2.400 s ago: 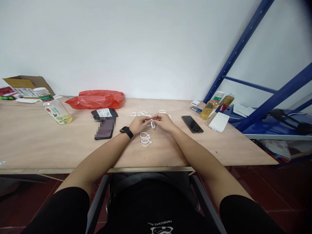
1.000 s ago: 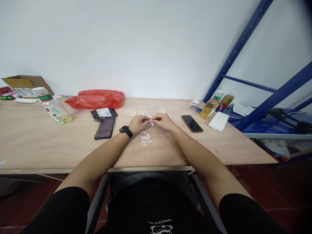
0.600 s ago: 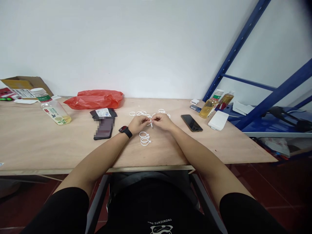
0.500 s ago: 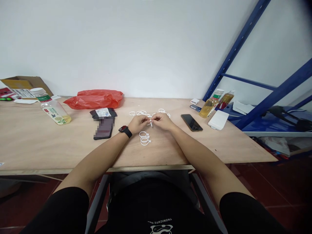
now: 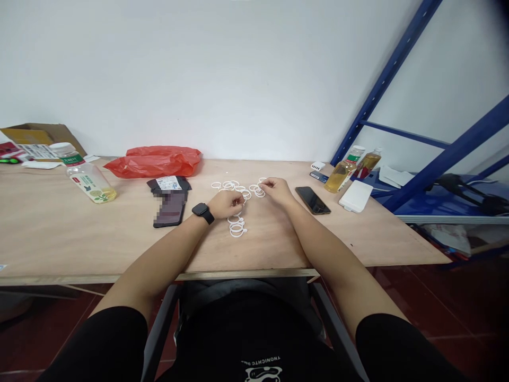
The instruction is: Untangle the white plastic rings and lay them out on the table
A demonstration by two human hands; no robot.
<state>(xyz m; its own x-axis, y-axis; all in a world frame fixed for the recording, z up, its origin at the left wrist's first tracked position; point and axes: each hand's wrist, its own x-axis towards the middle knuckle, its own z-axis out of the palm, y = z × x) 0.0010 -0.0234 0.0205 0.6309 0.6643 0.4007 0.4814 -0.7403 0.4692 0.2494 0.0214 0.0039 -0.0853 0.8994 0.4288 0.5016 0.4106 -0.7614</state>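
My left hand (image 5: 226,204) is closed just above a small row of white plastic rings with knobs (image 5: 237,230), which look like curtain rings. A bit of white shows under its fingertips, seemingly a ring mostly hidden by the hand. My right hand (image 5: 277,190) is at the right side of a loose group of white rings (image 5: 229,184), its thumb and forefinger drawn together at one of them. Whether a ring is between these fingers is too small to tell. A black watch (image 5: 203,212) is on my left wrist.
Left of my hands lie a dark phone-like item (image 5: 170,209) and a red plastic bag (image 5: 155,162). A bottle (image 5: 89,180) stands farther left. On the right are a black phone (image 5: 313,200), a white case (image 5: 356,196) and a bottle of yellow drink (image 5: 342,172).
My hands, which met at one white ring, have come apart. The left has moved slightly down toward the near row; the right has moved right and up to the loose rings.
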